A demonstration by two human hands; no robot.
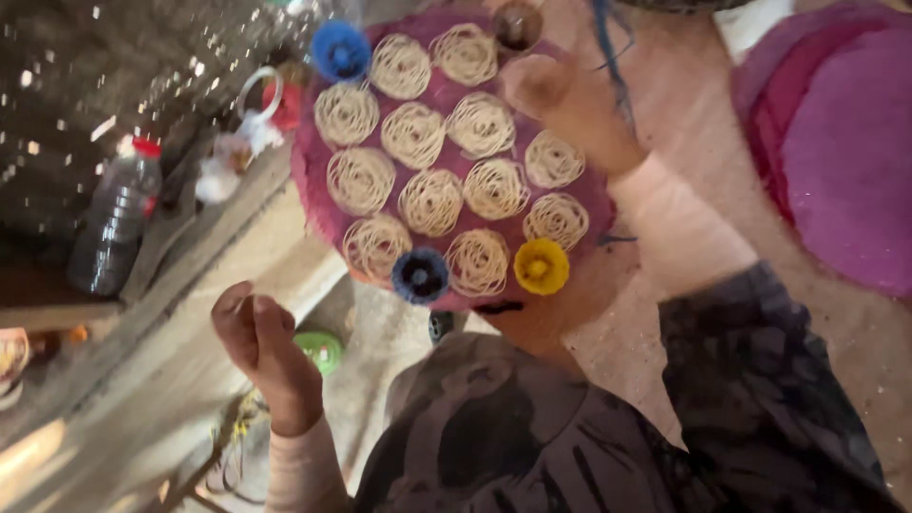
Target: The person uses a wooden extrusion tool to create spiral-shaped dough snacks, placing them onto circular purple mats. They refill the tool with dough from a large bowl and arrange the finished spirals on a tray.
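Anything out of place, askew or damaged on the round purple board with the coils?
Nothing looks damaged or spilled. The round purple board carries cream fibre coils in tidy rows, with blue, dark blue and yellow caps at its edge. The right hand rests on it; the left hand is closed, off the board. The picture is blurred.

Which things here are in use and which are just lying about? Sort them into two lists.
In use: round magenta mat; pale fibre coils on it; blue, dark blue and yellow caps; right hand; left hand.

Lying about: plastic bottle; green lid; stacked pink mats.
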